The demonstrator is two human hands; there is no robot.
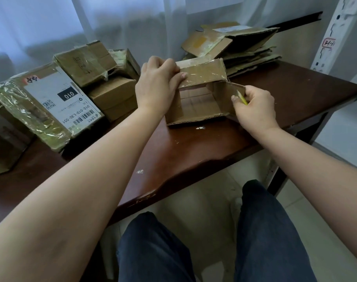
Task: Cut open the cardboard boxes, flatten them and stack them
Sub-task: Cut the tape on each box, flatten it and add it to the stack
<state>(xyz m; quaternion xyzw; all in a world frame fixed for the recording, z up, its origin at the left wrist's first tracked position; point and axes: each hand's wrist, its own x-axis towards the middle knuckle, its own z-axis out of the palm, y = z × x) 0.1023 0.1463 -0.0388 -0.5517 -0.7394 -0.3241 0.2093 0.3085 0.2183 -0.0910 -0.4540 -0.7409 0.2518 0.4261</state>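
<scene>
Dark brown tabletop (194,151) is being used as the work surface, with a few little scraps of tape or paper being left scattered toward its near edge. Just past those, pretty much mid-table, a small opened cardboard box (200,94) is being kept on its side so its open end is facing the person.

It's being steadied by the left hand (157,86), whose fingers are being curled over the top left corner and pressed on the taped upper flap, probably so the box isn't sliding around while it's being cut. The right hand (255,106) is being closed around a small yellow cutter (242,99), held right against the right-side flap, apparently so that seam can be sliced and the box folded flat.

Along the left edge, a bunch of still-taped boxes (88,64) are being kept waiting, including a big one with a white shipping label (59,98). Toward the far right corner, the already flattened cardboard is being piled into a stack (244,49), handy for dropping the next one on. Behind it all, pale curtains (92,17) are being lit from outside.
</scene>
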